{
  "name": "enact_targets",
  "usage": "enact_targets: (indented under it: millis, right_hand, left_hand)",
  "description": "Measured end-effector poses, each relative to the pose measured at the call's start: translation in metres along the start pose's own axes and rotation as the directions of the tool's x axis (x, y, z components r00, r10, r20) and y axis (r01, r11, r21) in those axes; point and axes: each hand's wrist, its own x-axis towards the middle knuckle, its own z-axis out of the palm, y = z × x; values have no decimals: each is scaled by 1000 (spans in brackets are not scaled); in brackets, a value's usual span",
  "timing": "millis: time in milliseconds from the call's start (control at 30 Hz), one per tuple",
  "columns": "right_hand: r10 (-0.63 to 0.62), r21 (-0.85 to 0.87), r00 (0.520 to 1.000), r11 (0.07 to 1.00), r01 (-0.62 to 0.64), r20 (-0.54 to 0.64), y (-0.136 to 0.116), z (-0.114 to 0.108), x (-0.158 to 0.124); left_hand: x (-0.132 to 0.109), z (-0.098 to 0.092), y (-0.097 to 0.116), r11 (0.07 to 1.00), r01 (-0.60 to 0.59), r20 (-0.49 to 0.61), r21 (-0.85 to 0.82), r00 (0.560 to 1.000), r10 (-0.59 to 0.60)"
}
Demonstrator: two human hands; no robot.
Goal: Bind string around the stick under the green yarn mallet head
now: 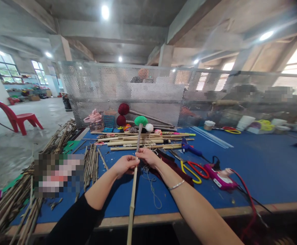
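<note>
A long bamboo stick [132, 204] runs away from me over the blue table. Its far part is grey, and a green ball [140, 120] appears at that end. My left hand [125, 165] pinches the stick near its middle, fingers closed. Just beyond it, my right hand [148, 157] is closed on the same stick, its thumb near the left fingertips. A loose grey string [152, 190] lies below my right hand. Dark red cloth [172, 166] is partly hidden behind my right forearm. Several bamboo sticks [138, 140] lie crosswise beyond my hands.
Scissors with yellow and red handles [196, 172], a blue glue gun [190, 148] and a purple power strip [221, 178] with cords lie to the right. Bundled twigs [91, 165] lie left. Dark red balls [123, 109] rest before a perforated metal screen [102, 85].
</note>
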Motion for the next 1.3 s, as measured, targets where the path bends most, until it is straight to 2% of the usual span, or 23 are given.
enact_targets:
  millis: [67, 133, 267, 333, 400, 467, 533, 633, 733, 867, 1000, 1100, 1233, 1300]
  right_hand:
    - [-2, -6, 1000, 1000, 2, 6, 0, -3, 0]
    - [5, 36, 998, 999, -7, 60, 1, -6, -1]
    - [-5, 153, 981, 988, -26, 193, 4, -13, -1]
    - [-13, 135, 982, 991, -13, 187, 5, -14, 0]
    - [-9, 69, 987, 998, -2, 162, 6, -13, 1]
    - [-3, -1, 991, 1000, 3, 133, 6, -11, 2]
    - [-7, -28, 995, 1000, 10, 104, 6, -10, 2]
    - [-3, 57, 993, 998, -4, 119, 6, -10, 1]
    - [13, 163, 986, 986, -41, 167, 5, -11, 0]
    - [13, 110, 990, 994, -29, 143, 7, -7, 0]
    - [-13, 18, 997, 1000, 12, 72, 8, -1, 1]
    - [-4, 32, 997, 999, 1, 71, 7, -1, 1]
    - [47, 95, 987, 993, -63, 156, 6, -5, -1]
    - [40, 79, 988, 995, -53, 152, 7, -6, -1]
  left_hand:
    - [0, 1, 0, 999, -34, -52, 42, 998, 36]
    - [0, 2, 2, 998, -63, -59, 14, 996, 64]
    - [-4, 4, 8, 993, -59, 22, -105, 998, 61]
    - [-4, 3, 8, 994, -30, 76, -104, 996, 38]
    - [-4, 2, 5, 998, 4, 85, -57, 996, 0]
    - [-2, 0, 2, 1000, 17, 41, 18, 999, -17]
    - [-1, 0, -1, 997, -12, -9, 72, 1000, 13]
    - [-1, 2, 1, 999, -48, -20, 24, 999, 48]
    - [-4, 5, 5, 997, -17, 45, -76, 999, 20]
    - [-6, 5, 6, 996, 47, 103, -70, 994, -39]
    - [-2, 3, 1, 998, 0, 13, 62, 1000, -1]
    - [0, 4, 1, 997, -29, -41, 72, 999, 32]
    - [-3, 6, 6, 999, 3, 42, -34, 999, -2]
    - [-5, 6, 7, 998, 44, 87, -54, 995, -40]
